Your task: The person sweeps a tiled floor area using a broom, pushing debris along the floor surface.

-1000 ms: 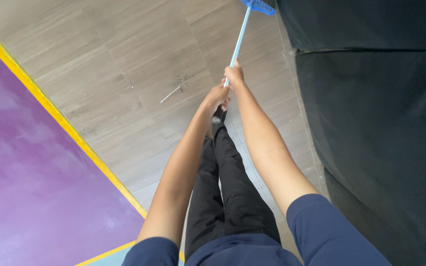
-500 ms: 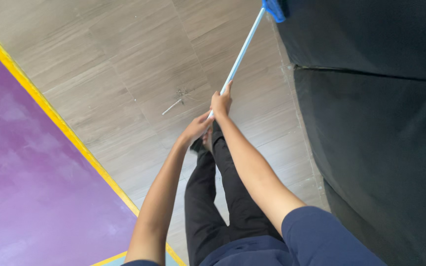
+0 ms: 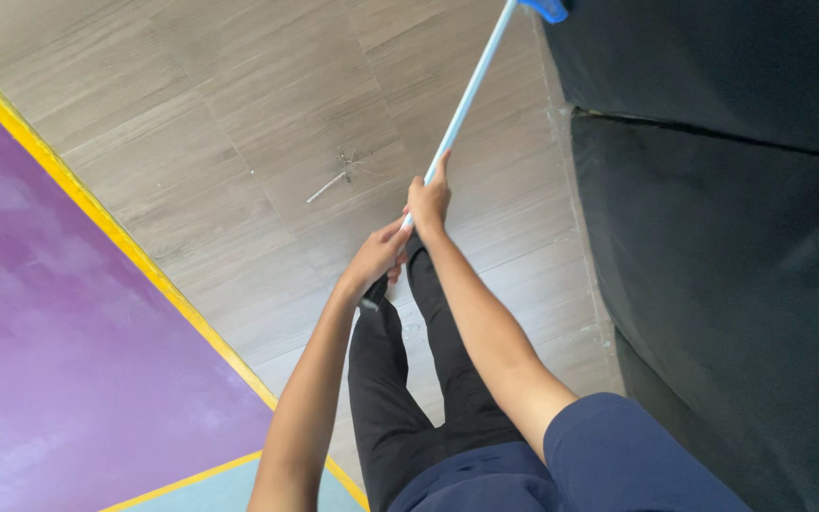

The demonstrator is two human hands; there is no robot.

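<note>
No packages, no labels, no signs, no screens anywhere in view

Grey wood-look plank floor (image 3: pixel 239 123) with a small thin stick of debris (image 3: pixel 331 184) lying on it. A purple mat (image 3: pixel 59 351) with yellow edging covers the left; a black sofa (image 3: pixel 732 256) stands right.
</note>
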